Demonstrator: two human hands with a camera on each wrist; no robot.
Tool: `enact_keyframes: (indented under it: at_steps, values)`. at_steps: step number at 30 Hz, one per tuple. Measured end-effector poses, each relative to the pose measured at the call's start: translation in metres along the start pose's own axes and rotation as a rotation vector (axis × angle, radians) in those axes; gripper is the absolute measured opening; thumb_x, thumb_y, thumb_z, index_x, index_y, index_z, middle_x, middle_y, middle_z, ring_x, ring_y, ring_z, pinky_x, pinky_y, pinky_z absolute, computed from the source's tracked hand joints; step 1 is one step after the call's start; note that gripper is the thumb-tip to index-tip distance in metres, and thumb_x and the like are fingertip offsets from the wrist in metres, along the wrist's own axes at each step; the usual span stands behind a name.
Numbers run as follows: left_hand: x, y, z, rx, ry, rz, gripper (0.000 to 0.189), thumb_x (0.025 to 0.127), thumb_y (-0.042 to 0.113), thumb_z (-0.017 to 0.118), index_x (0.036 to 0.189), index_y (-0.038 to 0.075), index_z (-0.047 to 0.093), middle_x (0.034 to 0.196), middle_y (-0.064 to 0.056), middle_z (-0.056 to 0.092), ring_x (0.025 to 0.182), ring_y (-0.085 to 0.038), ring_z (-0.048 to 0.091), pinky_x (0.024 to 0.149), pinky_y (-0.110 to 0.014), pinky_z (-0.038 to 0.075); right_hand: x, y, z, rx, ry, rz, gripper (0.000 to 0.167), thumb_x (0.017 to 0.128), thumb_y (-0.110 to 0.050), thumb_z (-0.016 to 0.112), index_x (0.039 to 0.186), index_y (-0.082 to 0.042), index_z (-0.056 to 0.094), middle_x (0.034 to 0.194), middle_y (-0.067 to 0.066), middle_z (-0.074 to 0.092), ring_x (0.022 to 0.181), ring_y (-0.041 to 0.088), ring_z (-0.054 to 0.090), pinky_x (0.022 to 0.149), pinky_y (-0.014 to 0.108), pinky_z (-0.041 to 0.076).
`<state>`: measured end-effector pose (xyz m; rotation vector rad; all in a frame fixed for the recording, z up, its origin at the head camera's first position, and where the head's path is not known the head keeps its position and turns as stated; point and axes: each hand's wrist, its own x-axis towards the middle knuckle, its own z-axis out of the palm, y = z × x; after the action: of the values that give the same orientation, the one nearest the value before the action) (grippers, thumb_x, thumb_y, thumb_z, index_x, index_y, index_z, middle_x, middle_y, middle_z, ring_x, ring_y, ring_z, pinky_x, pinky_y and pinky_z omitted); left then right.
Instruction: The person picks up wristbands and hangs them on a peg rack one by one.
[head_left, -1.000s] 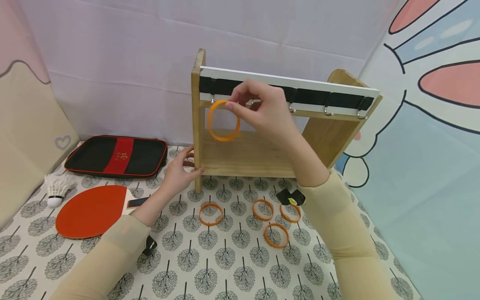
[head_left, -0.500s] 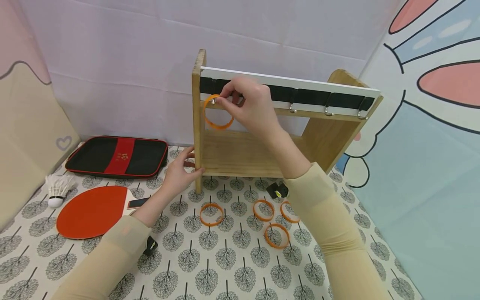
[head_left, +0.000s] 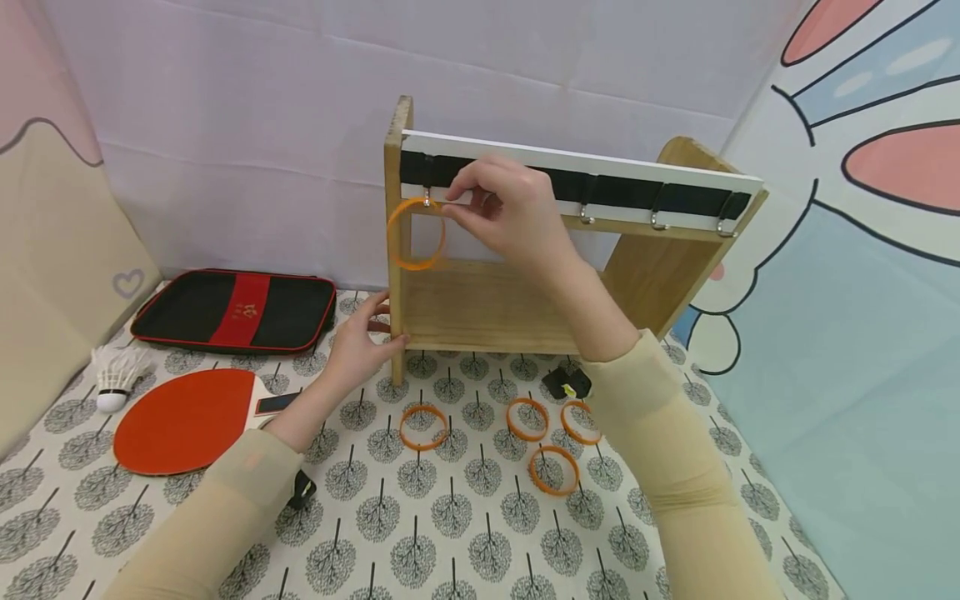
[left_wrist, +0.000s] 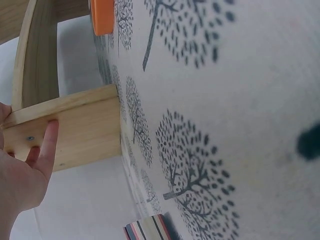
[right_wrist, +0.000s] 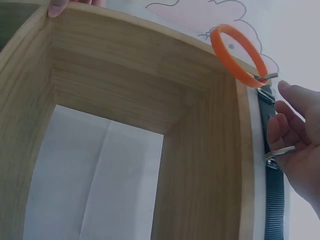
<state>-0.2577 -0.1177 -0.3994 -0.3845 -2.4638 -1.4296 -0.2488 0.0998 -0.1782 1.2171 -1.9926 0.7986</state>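
Observation:
An orange ring [head_left: 417, 266] hangs at the leftmost metal hook [head_left: 427, 198] of a wooden rack [head_left: 487, 308]. In the right wrist view, the hook passes through the orange ring [right_wrist: 227, 56]. Close to the ring's right side is my right hand [head_left: 517, 212], its fingers loosely bent. A small gap separates that right hand [right_wrist: 300, 122] from the ring. My left hand [head_left: 356, 346] holds the rack's left side panel near its lower part. In the left wrist view, fingertips of the left hand [left_wrist: 27, 172] press the panel's outer face [left_wrist: 85, 135].
Several more orange rings, one near the left [head_left: 423, 448], lie on the tree-patterned cloth [head_left: 375, 550]. A red table tennis bat [head_left: 183, 421], a shuttlecock [head_left: 114, 379] and a black-and-red case [head_left: 236, 308] are to the left. More hooks [head_left: 658, 222] line the rack's bar.
My right hand has moved left with the orange ring to the leftmost hook. The ring now hangs there, and the fingers have let go. My left hand has stayed on the panel.

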Motion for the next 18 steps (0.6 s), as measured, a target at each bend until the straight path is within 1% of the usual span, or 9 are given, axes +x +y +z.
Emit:
enact_keyframes:
  at_steps: [3,7,10,12,15,18]
  values:
    - [0.0,-0.001,0.0,0.001,0.004,0.003,0.072,0.081,0.02,0.073,0.143,0.016,0.037,0.127,-0.013,0.056,0.096,-0.026,0.063,0.067,-0.04,0.055,-0.006,-0.006,-0.004,-0.011,0.014,-0.028,0.01,0.082,-0.012,0.073,0.086,-0.003,0.069,0.088,0.004,0.067,0.082,0.012,0.058,0.073,0.022,0.05]
    - [0.0,0.001,-0.001,0.007,0.009,0.008,0.065,0.081,0.02,0.073,0.138,0.012,0.043,0.127,-0.013,0.056,0.096,-0.026,0.063,0.068,-0.039,0.055,-0.019,-0.013,-0.005,-0.044,0.039,-0.137,0.006,0.082,-0.009,0.073,0.084,-0.005,0.069,0.088,0.005,0.068,0.091,0.016,0.059,0.083,0.025,0.049]
    - [-0.001,0.003,-0.001,0.007,0.011,0.01,0.063,0.082,0.02,0.072,0.137,0.01,0.044,0.126,-0.012,0.056,0.096,-0.026,0.063,0.068,-0.039,0.055,-0.032,-0.016,-0.002,-0.043,0.041,-0.211,0.005,0.08,-0.006,0.074,0.083,-0.005,0.07,0.086,0.005,0.069,0.091,0.019,0.06,0.088,0.026,0.048]
    - [-0.002,0.004,-0.001,0.001,0.013,0.01,0.063,0.082,0.019,0.072,0.137,0.01,0.045,0.126,-0.013,0.056,0.096,-0.026,0.063,0.068,-0.039,0.056,-0.041,-0.018,0.001,-0.026,0.021,-0.215,0.006,0.079,-0.006,0.074,0.083,-0.006,0.07,0.086,0.005,0.07,0.092,0.019,0.061,0.09,0.025,0.047]
    - [-0.003,0.004,0.0,-0.004,0.016,0.007,0.063,0.082,0.019,0.072,0.137,0.01,0.045,0.126,-0.013,0.056,0.096,-0.027,0.064,0.068,-0.039,0.056,-0.059,-0.02,0.007,-0.003,-0.03,-0.195,0.007,0.078,-0.005,0.075,0.084,-0.007,0.07,0.087,0.004,0.07,0.094,0.018,0.06,0.091,0.023,0.047]
    - [-0.003,0.005,0.0,-0.002,0.018,0.006,0.063,0.082,0.02,0.072,0.137,0.01,0.045,0.126,-0.013,0.056,0.096,-0.027,0.064,0.069,-0.039,0.056,-0.077,-0.021,0.016,-0.003,-0.094,-0.182,0.009,0.077,-0.006,0.075,0.085,-0.007,0.07,0.089,0.004,0.07,0.094,0.019,0.059,0.09,0.026,0.047]
